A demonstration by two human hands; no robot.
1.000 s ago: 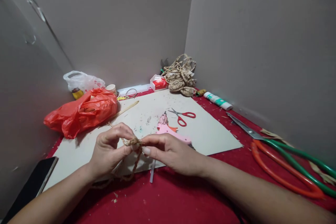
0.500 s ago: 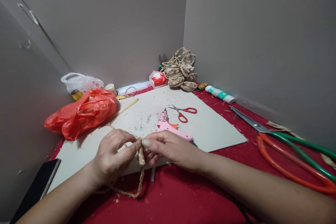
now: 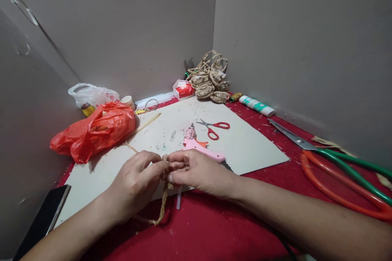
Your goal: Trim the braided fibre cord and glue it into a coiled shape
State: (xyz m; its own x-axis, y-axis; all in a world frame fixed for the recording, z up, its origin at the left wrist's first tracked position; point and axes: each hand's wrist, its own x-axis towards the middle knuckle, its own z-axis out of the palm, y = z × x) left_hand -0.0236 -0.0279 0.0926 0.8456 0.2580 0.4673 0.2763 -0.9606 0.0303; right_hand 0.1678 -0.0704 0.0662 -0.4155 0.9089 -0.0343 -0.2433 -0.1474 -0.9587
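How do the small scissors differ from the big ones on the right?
The small scissors have two red handles; the big scissors one green, one orange. The small scissors lie on the pale board, the big scissors on the red cloth, and they are far longer. Both lie flat, blades pointing left.

The red-covered desk (image 3: 214,230) carries a large pale board (image 3: 254,151), with a braided cord (image 3: 162,209) trailing onto the cloth near its front edge. Shears (image 3: 306,145) and a glue tube (image 3: 256,106) lie right, a phone (image 3: 43,222) near left, jute coils (image 3: 211,81) far.
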